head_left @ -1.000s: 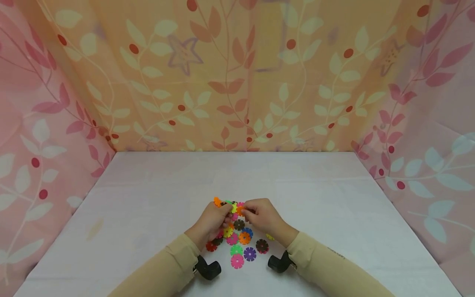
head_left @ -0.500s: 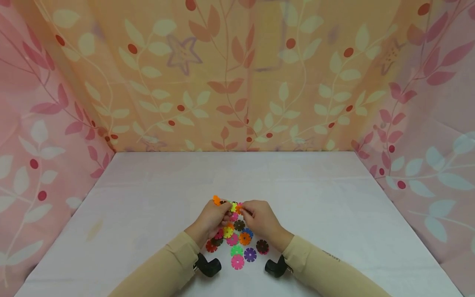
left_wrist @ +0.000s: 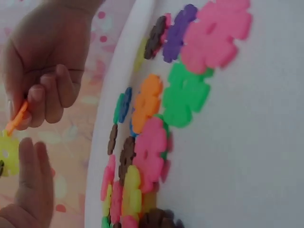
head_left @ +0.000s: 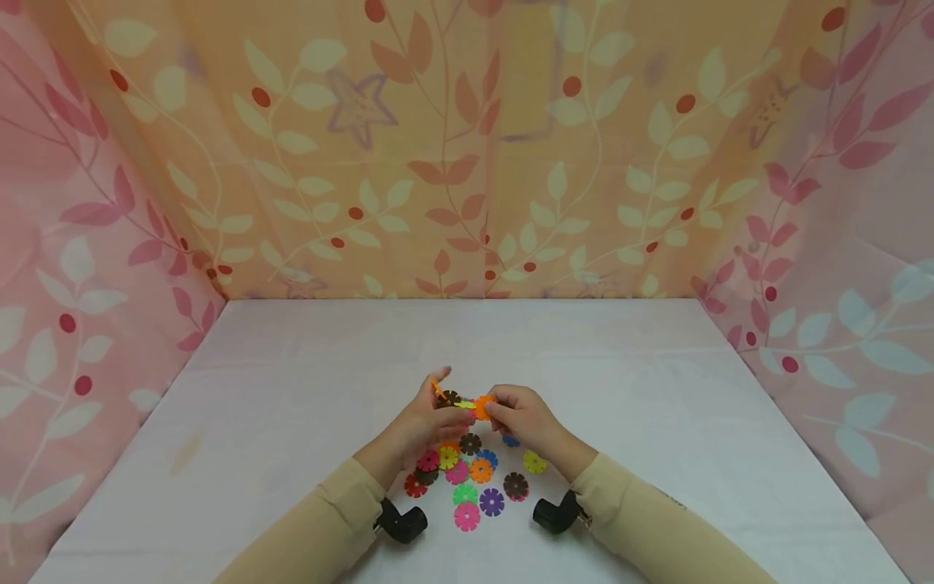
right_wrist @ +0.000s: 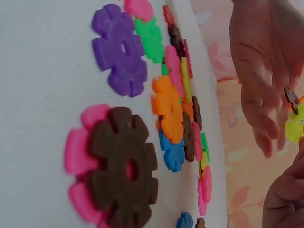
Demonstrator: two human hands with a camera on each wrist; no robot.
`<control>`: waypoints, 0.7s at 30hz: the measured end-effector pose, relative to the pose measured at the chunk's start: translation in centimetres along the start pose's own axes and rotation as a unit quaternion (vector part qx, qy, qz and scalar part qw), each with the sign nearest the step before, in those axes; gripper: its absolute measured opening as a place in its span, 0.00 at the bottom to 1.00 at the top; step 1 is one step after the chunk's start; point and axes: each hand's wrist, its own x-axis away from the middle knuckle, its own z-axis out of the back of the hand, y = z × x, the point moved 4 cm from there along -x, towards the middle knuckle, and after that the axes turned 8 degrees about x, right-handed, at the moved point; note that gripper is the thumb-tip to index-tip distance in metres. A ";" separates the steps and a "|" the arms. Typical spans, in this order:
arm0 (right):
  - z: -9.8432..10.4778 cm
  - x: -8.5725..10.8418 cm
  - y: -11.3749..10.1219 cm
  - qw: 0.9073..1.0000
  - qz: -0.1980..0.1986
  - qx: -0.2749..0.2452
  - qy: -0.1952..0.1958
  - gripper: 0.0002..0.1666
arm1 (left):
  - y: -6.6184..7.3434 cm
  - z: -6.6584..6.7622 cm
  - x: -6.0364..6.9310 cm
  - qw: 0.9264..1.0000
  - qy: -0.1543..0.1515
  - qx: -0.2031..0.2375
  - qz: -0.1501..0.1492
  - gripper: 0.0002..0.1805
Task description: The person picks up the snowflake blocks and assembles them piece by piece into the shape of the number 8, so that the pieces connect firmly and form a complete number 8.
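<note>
My right hand (head_left: 520, 410) pinches an orange notched plastic disc (head_left: 481, 407) between thumb and fingers. That disc joins a yellow disc (left_wrist: 8, 153), with a brown disc (head_left: 449, 398) and another orange disc (head_left: 438, 389) further along the small chain. My left hand (head_left: 422, 420) is beside the chain with its fingers stretched out and apart; in the right wrist view the left hand (right_wrist: 259, 71) shows straight, loose fingers near the brown disc. Whether the left hand touches the chain is hard to tell.
Below the hands, several flower-shaped discs lie loosely on the white table (head_left: 306, 357), among them a pink disc (head_left: 467, 516), a purple disc (right_wrist: 119, 50) and a green disc (left_wrist: 185, 95). Some overlap. A patterned curtain (head_left: 467, 162) encloses the far side.
My left hand has loosened its grip on the chain and spread its fingers, thumb raised. The right hand has shifted slightly right, with the orange disc turned into fuller view.
</note>
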 end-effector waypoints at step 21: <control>-0.2 0.7 0.5 0.993 -0.039 -0.094 -0.057 0.17 | 3.1 -2.3 2.4 0.675 0.021 -0.622 -0.396 0.02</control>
